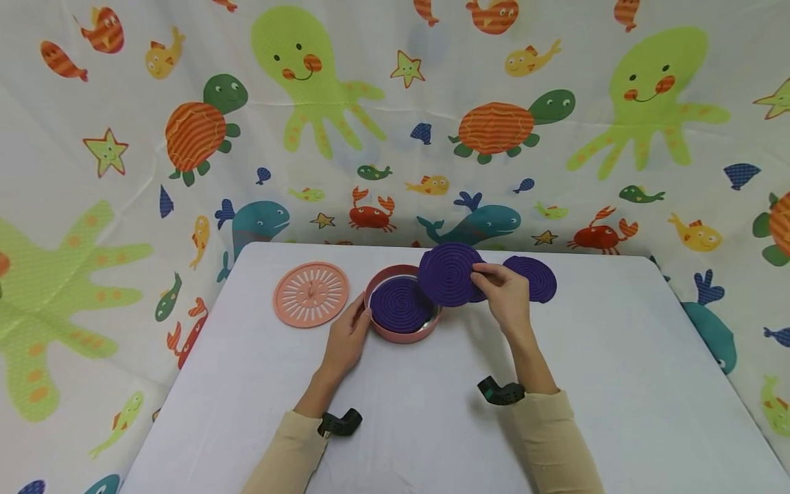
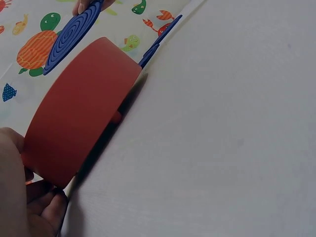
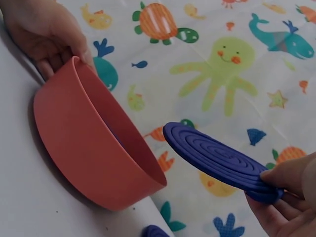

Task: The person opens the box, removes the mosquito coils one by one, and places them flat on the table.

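Observation:
My left hand (image 1: 347,334) grips the left side of a round pink mosquito coil holder (image 1: 404,337), thumb at its rim. Inside the holder lies a purple mosquito coil (image 1: 401,305), with a shiny metallic bottom showing around it. Between thumb and fingers, my right hand (image 1: 506,291) pinches the edge of another flat purple mosquito coil (image 1: 449,274). This coil is raised, just right of the holder and overlapping its rim in the head view. In the right wrist view the held coil (image 3: 217,155) is tilted, apart from the holder (image 3: 94,148).
A round pink slotted lid (image 1: 311,295) lies on the white table (image 1: 395,412), left of the holder. Another purple coil (image 1: 538,278) lies to the right, partly behind the right hand. A cloth printed with sea animals (image 1: 376,137) hangs behind the table.

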The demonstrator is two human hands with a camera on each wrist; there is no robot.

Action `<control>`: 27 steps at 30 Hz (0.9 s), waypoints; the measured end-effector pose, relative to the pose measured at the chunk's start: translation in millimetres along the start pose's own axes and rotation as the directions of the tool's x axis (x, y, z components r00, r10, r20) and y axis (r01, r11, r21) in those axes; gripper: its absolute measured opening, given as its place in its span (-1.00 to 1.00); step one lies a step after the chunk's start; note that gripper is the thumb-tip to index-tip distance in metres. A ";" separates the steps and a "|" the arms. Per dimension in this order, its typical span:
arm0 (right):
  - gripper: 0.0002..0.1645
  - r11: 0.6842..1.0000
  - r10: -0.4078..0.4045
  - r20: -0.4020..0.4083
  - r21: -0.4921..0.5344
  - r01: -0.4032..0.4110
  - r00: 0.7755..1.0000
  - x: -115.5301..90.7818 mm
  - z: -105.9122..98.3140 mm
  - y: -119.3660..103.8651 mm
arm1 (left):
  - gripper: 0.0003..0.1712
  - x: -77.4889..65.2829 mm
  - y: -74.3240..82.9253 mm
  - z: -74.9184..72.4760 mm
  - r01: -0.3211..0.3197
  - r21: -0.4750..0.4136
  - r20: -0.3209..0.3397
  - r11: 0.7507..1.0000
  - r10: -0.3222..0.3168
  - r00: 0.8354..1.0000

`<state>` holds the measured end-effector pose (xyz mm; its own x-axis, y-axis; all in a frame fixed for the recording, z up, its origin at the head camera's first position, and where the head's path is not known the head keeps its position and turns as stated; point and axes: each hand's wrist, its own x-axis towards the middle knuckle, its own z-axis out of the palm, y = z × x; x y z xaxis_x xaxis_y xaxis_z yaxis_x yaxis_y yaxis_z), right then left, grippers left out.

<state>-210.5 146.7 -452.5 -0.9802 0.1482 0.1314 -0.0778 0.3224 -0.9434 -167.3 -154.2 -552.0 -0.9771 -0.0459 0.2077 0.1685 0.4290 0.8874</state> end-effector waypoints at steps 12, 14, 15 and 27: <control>-0.74 1.000 0.010 -0.069 -0.014 -0.011 0.998 4.0 -13.7 6.1 | -0.41 -0.7 0.9 -0.3 0.002 -0.003 -0.004 1.000 -0.002 1.000; -0.74 1.000 0.013 -0.079 -0.018 -0.014 0.997 4.8 -16.3 7.8 | -0.41 -0.8 0.9 -0.1 0.001 -0.006 -0.003 1.000 -0.001 1.000; -0.74 1.000 0.015 -0.084 -0.019 -0.017 0.996 5.1 -17.7 8.5 | -0.41 -0.8 0.9 0.0 0.002 -0.007 -0.002 1.000 -0.002 1.000; -0.72 0.999 0.049 -0.164 0.022 -0.047 0.985 11.4 -36.5 16.8 | -0.42 -0.9 1.8 -0.1 -0.002 -0.008 -0.003 1.000 0.002 1.000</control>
<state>-216.4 187.9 -455.7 -0.9398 0.3150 0.1327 -0.0360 0.2947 -0.9549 -166.0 -153.5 -550.6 -0.9765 -0.0475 0.2104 0.1714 0.4216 0.8904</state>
